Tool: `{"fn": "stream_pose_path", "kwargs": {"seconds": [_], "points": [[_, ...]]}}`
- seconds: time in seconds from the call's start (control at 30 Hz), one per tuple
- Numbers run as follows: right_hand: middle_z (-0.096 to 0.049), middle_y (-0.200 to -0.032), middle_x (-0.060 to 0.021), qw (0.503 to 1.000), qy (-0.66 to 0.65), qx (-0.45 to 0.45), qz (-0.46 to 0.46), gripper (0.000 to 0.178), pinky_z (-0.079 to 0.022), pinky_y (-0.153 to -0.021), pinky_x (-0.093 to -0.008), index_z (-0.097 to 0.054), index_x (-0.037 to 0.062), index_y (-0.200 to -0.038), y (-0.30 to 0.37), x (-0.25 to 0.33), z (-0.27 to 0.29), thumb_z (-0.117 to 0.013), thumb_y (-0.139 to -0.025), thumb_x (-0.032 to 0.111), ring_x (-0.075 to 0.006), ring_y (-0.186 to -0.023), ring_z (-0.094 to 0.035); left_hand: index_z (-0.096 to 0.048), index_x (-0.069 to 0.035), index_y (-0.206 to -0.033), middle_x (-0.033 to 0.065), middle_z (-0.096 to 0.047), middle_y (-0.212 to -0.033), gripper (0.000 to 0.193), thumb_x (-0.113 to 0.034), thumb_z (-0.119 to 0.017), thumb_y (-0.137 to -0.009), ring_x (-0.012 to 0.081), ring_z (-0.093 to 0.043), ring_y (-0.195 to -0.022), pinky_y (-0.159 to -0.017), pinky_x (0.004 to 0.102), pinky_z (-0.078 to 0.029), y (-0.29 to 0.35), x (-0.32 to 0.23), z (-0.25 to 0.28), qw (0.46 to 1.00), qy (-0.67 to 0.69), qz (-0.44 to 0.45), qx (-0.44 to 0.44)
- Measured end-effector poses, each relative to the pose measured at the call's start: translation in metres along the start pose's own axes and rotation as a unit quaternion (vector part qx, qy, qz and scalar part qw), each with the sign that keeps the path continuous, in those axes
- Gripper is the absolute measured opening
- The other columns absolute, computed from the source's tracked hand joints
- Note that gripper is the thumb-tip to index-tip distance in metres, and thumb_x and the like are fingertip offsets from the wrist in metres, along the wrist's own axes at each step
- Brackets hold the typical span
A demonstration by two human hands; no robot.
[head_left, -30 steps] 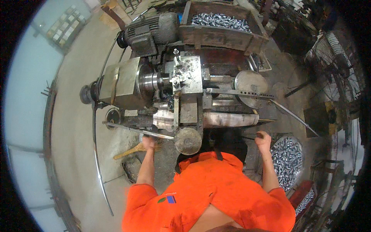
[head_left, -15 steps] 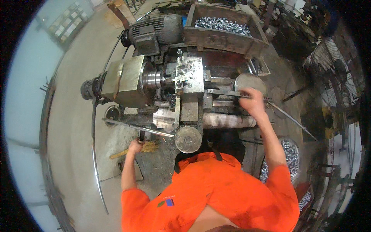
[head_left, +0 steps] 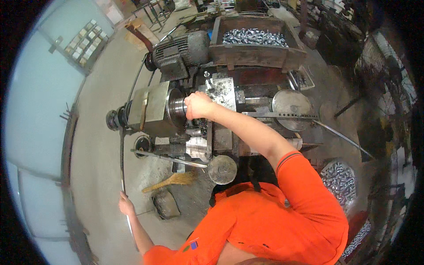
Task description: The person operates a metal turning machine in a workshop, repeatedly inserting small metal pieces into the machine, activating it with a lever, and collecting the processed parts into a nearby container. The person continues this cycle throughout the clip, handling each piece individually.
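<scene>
My left hand [head_left: 126, 205] is closed round a long metal lever [head_left: 122, 163] that runs down the left side of the lathe. Across the machine reaches my right arm, and my right hand [head_left: 198, 106] is at the front of the steel chuck [head_left: 177, 107]. Its fingers are curled in at the spindle nose; whatever lies between them is hidden. Close beside that hand sits the tool block [head_left: 227, 90] with an upright bolt. The headstock [head_left: 150, 108] is a boxy metal housing left of the chuck.
A wooden crate [head_left: 260, 55] of small metal parts stands behind, beside a motor [head_left: 179, 51]. Nearer are a round disc [head_left: 222, 170] with a rod, a perforated bar [head_left: 282, 115], a larger disc [head_left: 293, 104], a straw broom [head_left: 172, 180] and a heap of metal parts [head_left: 339, 181].
My right hand has left the perforated bar and moved left to the chuck. My left hand has moved from near the rod by the broom down and left onto the long lever.
</scene>
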State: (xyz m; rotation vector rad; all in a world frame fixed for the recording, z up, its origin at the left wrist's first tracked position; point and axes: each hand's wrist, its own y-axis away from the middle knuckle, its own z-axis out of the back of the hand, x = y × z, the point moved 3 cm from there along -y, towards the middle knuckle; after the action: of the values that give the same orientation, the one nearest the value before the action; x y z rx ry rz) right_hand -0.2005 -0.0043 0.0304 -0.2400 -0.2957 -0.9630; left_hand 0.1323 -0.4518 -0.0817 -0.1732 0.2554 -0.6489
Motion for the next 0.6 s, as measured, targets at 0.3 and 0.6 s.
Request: {"fn": "stream_pose_path", "kwargs": {"seconds": [0.3, 0.6], "points": [[-0.067, -0.084, -0.0140, 0.999, -0.031, 0.002, 0.031, 0.028, -0.052, -0.071, -0.0358, -0.069, 0.0059, -0.079, -0.004, 0.008, -0.004, -0.064, -0.057, 0.022, -0.0283, -0.077, -0.065, -0.061, -0.002, -0.070, 0.0132, -0.061, -0.070, 0.065, -0.058, -0.032, -0.089, 0.0304, -0.059, -0.067, -0.065, 0.0426, -0.043, 0.007, 0.010, 0.022, 0.994, 0.084, 0.069, 0.014], [-0.067, -0.082, -0.0146, 0.999, -0.003, 0.018, 0.043, 0.023, -0.051, -0.075, -0.0364, -0.069, 0.0060, -0.075, -0.004, 0.006, -0.008, -0.065, -0.056, 0.020, -0.0290, -0.077, -0.065, -0.060, 0.001, -0.070, 0.0162, -0.058, -0.059, 0.050, -0.048, -0.056, -0.080, 0.0340, -0.059, -0.061, -0.061, 0.0439, -0.045, 0.091, -0.061, 0.021, 0.999, 0.011, -0.025, -0.023]]}}
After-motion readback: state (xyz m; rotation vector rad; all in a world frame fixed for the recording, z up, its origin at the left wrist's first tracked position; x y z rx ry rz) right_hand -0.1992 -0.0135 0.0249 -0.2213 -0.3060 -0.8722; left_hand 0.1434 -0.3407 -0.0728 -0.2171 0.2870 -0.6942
